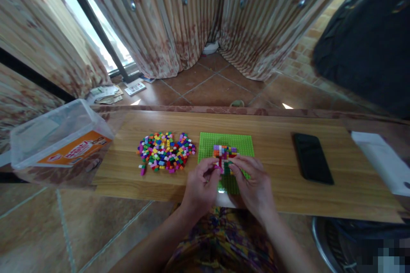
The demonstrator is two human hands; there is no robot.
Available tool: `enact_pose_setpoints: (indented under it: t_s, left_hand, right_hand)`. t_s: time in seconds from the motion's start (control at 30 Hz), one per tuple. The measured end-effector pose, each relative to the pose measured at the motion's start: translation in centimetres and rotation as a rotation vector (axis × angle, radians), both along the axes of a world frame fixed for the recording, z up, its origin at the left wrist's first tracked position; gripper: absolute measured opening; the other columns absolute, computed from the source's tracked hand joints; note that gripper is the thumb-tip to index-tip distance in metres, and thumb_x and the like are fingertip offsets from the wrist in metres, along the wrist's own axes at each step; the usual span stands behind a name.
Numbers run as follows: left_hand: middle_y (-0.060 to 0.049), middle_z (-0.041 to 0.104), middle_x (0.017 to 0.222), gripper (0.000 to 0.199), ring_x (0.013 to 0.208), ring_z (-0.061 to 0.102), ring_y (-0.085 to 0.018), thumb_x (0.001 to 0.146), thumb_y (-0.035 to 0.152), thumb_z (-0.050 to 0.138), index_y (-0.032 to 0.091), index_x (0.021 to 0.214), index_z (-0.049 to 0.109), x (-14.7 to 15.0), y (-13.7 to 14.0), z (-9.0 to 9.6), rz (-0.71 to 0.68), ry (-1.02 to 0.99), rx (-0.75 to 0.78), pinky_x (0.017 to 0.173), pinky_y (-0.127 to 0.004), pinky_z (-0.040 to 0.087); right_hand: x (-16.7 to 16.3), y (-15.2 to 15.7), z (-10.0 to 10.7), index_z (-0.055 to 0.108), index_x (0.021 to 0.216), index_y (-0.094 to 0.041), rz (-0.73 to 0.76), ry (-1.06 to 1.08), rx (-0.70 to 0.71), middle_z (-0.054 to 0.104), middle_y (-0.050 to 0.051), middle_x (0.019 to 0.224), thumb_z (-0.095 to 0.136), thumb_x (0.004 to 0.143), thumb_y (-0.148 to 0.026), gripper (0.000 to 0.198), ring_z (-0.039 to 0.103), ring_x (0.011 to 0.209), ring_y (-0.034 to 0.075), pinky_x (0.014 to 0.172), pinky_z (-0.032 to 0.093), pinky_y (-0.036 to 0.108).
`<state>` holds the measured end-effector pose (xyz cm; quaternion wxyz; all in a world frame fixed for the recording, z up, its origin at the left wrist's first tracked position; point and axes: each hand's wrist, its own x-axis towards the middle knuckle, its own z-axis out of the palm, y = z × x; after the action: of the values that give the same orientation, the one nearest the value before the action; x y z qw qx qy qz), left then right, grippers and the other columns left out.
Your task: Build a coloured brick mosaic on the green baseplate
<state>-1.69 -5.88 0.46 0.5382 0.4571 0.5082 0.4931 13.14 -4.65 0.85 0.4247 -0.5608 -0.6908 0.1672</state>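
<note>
A green studded baseplate (205, 140) lies on the wooden board in front of me, with a patch of small multicoloured building bricks (226, 150) pressed onto it. My left hand (201, 181) is over the plate's left side, thumb and forefinger pinching a small magenta brick (219, 169) at the patch's near edge. Across from it, my right hand (254, 179) has its thumb and fingertips together at the patch's right side. Whatever is between them is too small and too covered to name. Both hands hide part of the patch and the plate.
Left of the plate, a heap of loose coloured bricks (166, 151) is spread on the wooden board (272, 145). A clear plastic tub (60, 132) with an orange label stands at the far left. To the right lie a black phone (312, 158) and a white object (381, 160).
</note>
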Motion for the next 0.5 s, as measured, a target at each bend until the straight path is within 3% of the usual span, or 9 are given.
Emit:
enact_pose_setpoints:
  t_s: [0.23, 0.5]
  left_hand:
    - [-0.004, 0.070, 0.085, 0.028, 0.076, 0.068, -0.015, 0.083, 0.027, 0.064, 0.017, 0.109, 0.060, -1.0, 1.1, -1.1, 0.124, -0.028, -0.074, 0.069, -0.025, 0.055]
    - [-0.005, 0.069, 0.088, 0.028, 0.077, 0.067, -0.015, 0.083, 0.030, 0.064, 0.017, 0.108, 0.062, -1.4, 1.1, -1.9, 0.121, 0.035, -0.103, 0.070, -0.026, 0.055]
  right_hand:
    - [0.9, 2.3, -0.8, 0.074, 0.096, -0.025, -0.005, -0.082, -0.005, 0.069, 0.006, 0.098, 0.057, 0.091, -0.031, 0.019, 0.059, 0.094, 0.022, 0.085, 0.048, 0.041]
    - [0.7, 3.4, -1.5, 0.075, 0.084, -0.028, 0.002, 0.008, -0.098, 0.066, 0.004, 0.097, 0.065, 0.085, -0.036, 0.014, 0.058, 0.095, 0.022, 0.087, 0.045, 0.040]
